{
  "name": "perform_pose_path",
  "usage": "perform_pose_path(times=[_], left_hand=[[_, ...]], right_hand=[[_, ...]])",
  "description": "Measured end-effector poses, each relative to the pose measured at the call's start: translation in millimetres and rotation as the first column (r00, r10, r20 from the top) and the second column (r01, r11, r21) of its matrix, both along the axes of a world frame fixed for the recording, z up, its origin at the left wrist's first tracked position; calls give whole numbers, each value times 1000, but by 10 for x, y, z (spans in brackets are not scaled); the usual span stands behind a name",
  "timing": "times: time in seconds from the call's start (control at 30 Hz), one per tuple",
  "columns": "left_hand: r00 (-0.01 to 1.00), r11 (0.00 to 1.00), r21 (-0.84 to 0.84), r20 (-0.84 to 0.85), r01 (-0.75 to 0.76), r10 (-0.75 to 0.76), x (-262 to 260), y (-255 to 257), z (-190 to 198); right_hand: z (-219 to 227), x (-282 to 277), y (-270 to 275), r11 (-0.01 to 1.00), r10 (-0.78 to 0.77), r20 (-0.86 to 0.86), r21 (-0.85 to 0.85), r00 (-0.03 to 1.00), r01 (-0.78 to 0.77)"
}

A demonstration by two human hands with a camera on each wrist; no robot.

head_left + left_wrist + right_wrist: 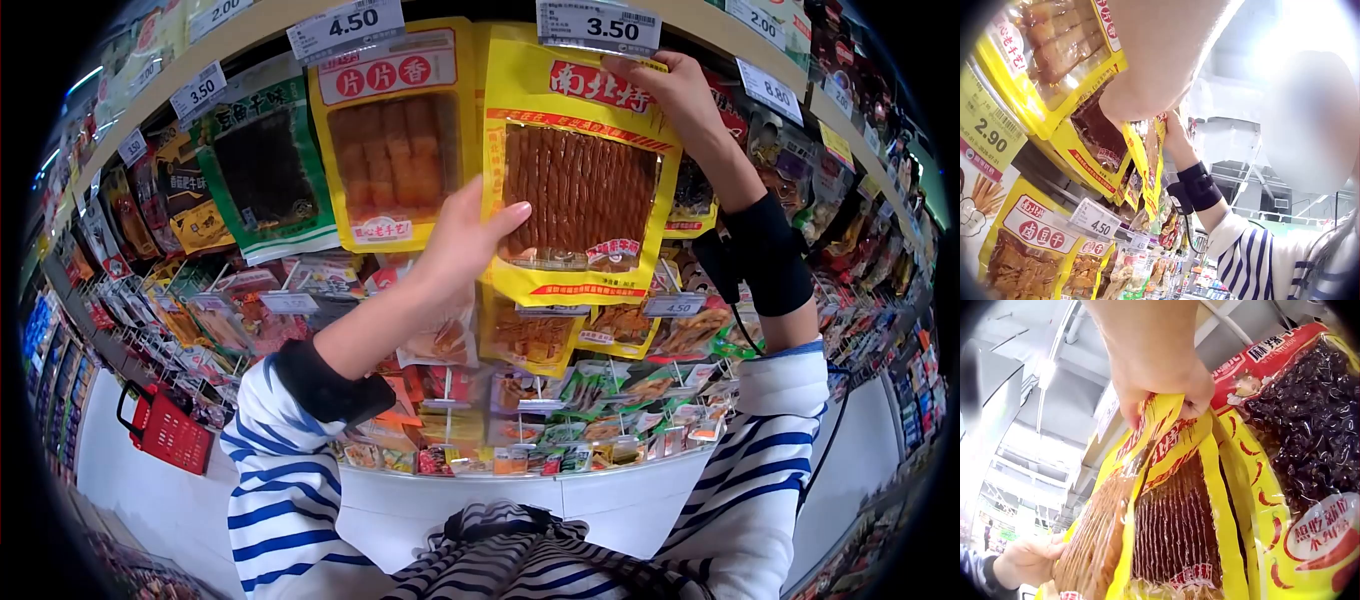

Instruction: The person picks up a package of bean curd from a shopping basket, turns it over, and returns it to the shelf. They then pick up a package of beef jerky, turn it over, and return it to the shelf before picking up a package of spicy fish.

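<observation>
A yellow snack packet with a clear window showing brown strips hangs at the front of the rack, under the 3.50 price tag. My left hand pinches its left edge, thumb on the front and fingers hidden behind. At the packet's top right corner my right hand grips the yellow edge. In the right wrist view the right hand has the top edge bunched between thumb and fingers. A second like packet hangs right behind the held one.
To the left hang a yellow packet of brown rolls and a green packet. A red chilli-print packet hangs at the right. Lower hooks carry several small packets and price tags. A red basket stands on the floor at the left.
</observation>
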State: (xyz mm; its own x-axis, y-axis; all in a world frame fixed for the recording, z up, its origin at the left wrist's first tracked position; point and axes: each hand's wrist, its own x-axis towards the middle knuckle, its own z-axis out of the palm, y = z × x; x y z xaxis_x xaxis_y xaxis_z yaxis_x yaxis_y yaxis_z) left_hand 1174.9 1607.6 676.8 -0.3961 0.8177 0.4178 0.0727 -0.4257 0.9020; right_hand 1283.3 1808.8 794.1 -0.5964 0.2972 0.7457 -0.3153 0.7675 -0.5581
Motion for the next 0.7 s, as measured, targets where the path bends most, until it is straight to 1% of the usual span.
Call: perform_pose_path(times=[0.03, 0.1, 0.13, 0.2, 0.23, 0.27, 0.3, 0.4, 0.53, 0.63, 0.7], left_hand=[[1000, 1000, -7, -5, -8, 8, -10, 13, 22], [978, 995, 78, -192, -65, 79, -156, 109, -16], [953, 989, 122, -280, -88, 119, -230, 145, -39], [956, 989, 89, -260, -116, 136, -240, 119, 21], [958, 989, 72, -250, -129, 143, -253, 110, 41], [930, 980, 99, -312, -173, 196, -299, 122, 41], [927, 979, 101, -317, -178, 201, -326, 127, 50], [910, 972, 108, -343, -207, 232, -373, 122, 106], [904, 973, 105, -362, -205, 229, -409, 80, 203], [914, 976, 71, -342, -208, 220, -375, 30, 263], [913, 975, 78, -344, -206, 220, -412, 29, 253]], right_hand=[[17, -12, 17, 1000, 6, -27, 16, 1000, -6], [31, -48, 60, 999, 20, -79, 47, 997, -16], [27, -66, 75, 995, 69, -133, 82, 989, -58], [6, -115, 107, 978, 170, -232, 156, 958, -136], [4, -154, 190, 976, 189, -246, 157, 951, -153], [22, -190, 263, 973, 207, -261, 157, 943, -170], [26, -221, 334, 970, 224, -275, 158, 935, -186], [6, -299, 399, 974, 218, -337, 134, 916, -183], [12, -402, 465, 973, 230, -385, 116, 894, -200], [5, -438, 557, 994, 30, -357, 105, 934, 8], [15, -417, 414, 988, 115, -372, 139, 921, -67]])
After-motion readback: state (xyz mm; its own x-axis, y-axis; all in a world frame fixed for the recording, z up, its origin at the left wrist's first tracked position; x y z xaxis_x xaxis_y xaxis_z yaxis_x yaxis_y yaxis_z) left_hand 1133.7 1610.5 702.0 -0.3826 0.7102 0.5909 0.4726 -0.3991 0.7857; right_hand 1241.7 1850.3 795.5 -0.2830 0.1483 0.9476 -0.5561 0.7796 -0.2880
